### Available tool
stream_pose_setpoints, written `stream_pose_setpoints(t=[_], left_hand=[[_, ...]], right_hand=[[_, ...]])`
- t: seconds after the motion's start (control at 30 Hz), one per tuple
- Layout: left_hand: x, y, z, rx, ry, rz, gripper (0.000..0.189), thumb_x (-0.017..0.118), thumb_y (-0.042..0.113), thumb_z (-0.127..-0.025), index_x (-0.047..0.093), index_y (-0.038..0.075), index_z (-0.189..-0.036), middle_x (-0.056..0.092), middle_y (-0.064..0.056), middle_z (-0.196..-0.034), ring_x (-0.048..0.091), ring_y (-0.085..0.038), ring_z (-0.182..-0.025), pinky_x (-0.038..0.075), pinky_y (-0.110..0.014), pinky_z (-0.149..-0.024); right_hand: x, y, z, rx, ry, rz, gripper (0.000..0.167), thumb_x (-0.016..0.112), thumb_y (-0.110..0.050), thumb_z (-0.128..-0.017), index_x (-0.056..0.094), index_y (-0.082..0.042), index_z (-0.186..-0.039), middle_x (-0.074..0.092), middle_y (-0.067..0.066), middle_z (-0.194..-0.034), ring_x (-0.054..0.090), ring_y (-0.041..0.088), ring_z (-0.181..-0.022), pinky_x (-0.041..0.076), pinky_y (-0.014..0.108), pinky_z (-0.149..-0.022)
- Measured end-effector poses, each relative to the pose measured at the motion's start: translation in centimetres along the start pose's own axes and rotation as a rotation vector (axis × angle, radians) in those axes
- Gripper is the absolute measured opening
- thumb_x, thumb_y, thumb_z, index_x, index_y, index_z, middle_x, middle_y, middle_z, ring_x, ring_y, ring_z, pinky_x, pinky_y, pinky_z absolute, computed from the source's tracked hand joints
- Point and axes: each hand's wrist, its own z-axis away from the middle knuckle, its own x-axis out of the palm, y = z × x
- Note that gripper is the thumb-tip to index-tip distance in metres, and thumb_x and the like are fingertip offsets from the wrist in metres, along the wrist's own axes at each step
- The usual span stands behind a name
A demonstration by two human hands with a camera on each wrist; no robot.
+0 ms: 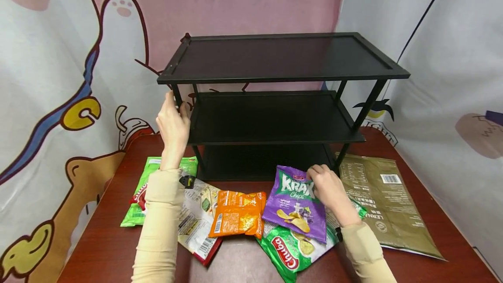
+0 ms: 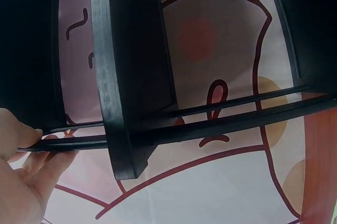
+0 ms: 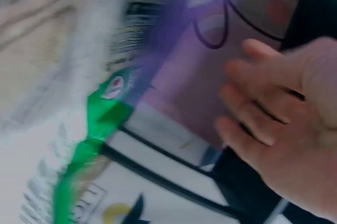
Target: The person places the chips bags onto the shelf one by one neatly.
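Left hand (image 1: 173,123) grips the black shelf (image 1: 271,119) by its left post; right hand (image 1: 330,189), fingers loosely bent around nothing, hovers by the purple chips bag (image 1: 294,204), which overlaps the green Chuba bag (image 1: 288,254).

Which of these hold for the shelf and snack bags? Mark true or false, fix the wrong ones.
1. The left hand grips a slim black post of the black three-tier shelf. True.
2. The orange shiny snack bag sits on the top tier. False: it lies on the reddish-brown table.
3. The purple chip bag overlaps the green-and-white chip bag. True.
4. The flat gold bag lies at the table's left. False: at its right.
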Motion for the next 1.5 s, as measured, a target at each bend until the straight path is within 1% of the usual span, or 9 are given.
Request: stream_pose_setpoints(t=[0.13, 0.33, 0.47, 0.57, 0.73, 0.97, 1.17, 1.37, 1.5], left_hand=[[0.0, 0.0, -0.1, -0.001, 0.001, 0.003, 0.021, 0.053, 0.011, -0.094, 0.056, -0.002, -0.110, 0.064, -0.023, -0.092, 0.064, -0.043, -0.079, 0.048, -0.052, -0.068], [0.0, 0.1, -0.1, -0.009, 0.003, 0.010, 0.023, 0.055, 0.010, -0.093, 0.056, -0.004, -0.112, 0.064, -0.024, -0.092, 0.063, -0.043, -0.079, 0.047, -0.053, -0.068], [0.0, 0.1, -0.2, -0.008, 0.003, 0.004, 0.024, 0.056, 0.010, -0.093, 0.056, -0.004, -0.113, 0.063, -0.024, -0.090, 0.063, -0.043, -0.079, 0.046, -0.054, -0.069], [-0.1, 0.2, -0.2, -0.009, 0.000, 0.001, 0.025, 0.055, 0.011, -0.093, 0.055, -0.004, -0.113, 0.063, -0.024, -0.089, 0.063, -0.042, -0.079, 0.046, -0.054, -0.069], [0.1, 0.1, -0.1, -0.001, 0.001, 0.006, 0.024, 0.055, 0.011, -0.093, 0.056, -0.004, -0.111, 0.063, -0.024, -0.088, 0.062, -0.043, -0.077, 0.045, -0.053, -0.067], [0.3, 0.1, -0.1, 0.014, 0.005, 0.008, 0.023, 0.055, 0.010, -0.093, 0.056, -0.004, -0.111, 0.063, -0.024, -0.090, 0.062, -0.043, -0.078, 0.045, -0.054, -0.067], [0.4, 0.0, -0.1, 0.010, 0.008, 0.009, 0.022, 0.055, 0.009, -0.092, 0.056, -0.004, -0.110, 0.064, -0.024, -0.090, 0.062, -0.043, -0.077, 0.046, -0.054, -0.067], [0.2, 0.0, 0.1, -0.002, 0.004, 0.006, 0.023, 0.055, 0.010, -0.093, 0.056, -0.003, -0.111, 0.062, -0.024, -0.088, 0.062, -0.044, -0.077, 0.045, -0.054, -0.067], [0.0, 0.0, 0.2, -0.005, 0.000, 0.005, 0.023, 0.055, 0.012, -0.093, 0.056, -0.003, -0.111, 0.062, -0.024, -0.089, 0.062, -0.043, -0.079, 0.045, -0.054, -0.068]], right_hand=[[-0.9, -2.3, 0.1, 0.025, -0.147, -0.086, 0.021, 0.070, -0.004, -0.077, 0.066, -0.003, -0.097, 0.064, 0.015, -0.105, 0.061, 0.033, -0.095, 0.051, 0.044, -0.079], [-1.5, -6.6, 1.5, 0.129, -0.599, -0.226, 0.075, 0.076, -0.042, -0.075, 0.051, 0.001, -0.130, 0.052, 0.024, -0.134, 0.051, 0.043, -0.121, 0.040, 0.055, -0.100], [-0.6, -7.8, 2.1, 0.182, -0.656, -0.192, 0.091, 0.079, -0.047, -0.069, 0.044, 0.002, -0.138, 0.041, 0.027, -0.143, 0.042, 0.049, -0.127, 0.036, 0.058, -0.103], [0.0, -7.6, 2.1, 0.113, -0.573, -0.167, 0.084, 0.079, -0.044, -0.067, 0.051, 0.005, -0.130, 0.051, 0.027, -0.132, 0.053, 0.046, -0.115, 0.044, 0.055, -0.095], [0.7, -6.8, 2.3, -0.093, -0.353, -0.031, 0.034, 0.075, -0.011, -0.074, 0.063, 0.002, -0.103, 0.066, 0.016, -0.096, 0.063, 0.032, -0.078, 0.053, 0.044, -0.070], [0.9, -5.8, 2.1, -0.086, -0.226, 0.083, 0.020, 0.071, 0.001, -0.065, 0.059, -0.012, -0.073, 0.065, 0.002, -0.068, 0.061, 0.024, -0.062, 0.046, 0.038, -0.050], [-1.0, -5.3, 1.4, -0.089, -0.067, 0.094, 0.025, 0.069, 0.006, -0.067, 0.064, -0.017, -0.077, 0.068, -0.004, -0.072, 0.061, 0.021, -0.066, 0.043, 0.036, -0.045], [-4.4, -5.2, 0.5, -0.179, 0.152, -0.006, 0.038, 0.071, 0.010, -0.061, 0.071, -0.009, -0.094, 0.073, 0.001, -0.087, 0.065, 0.019, -0.080, 0.051, 0.034, -0.054], [-6.9, -5.7, 0.0, -0.264, 0.286, -0.055, 0.026, 0.057, 0.001, -0.080, 0.071, -0.008, -0.100, 0.073, 0.003, -0.092, 0.065, 0.018, -0.082, 0.053, 0.034, -0.059]])
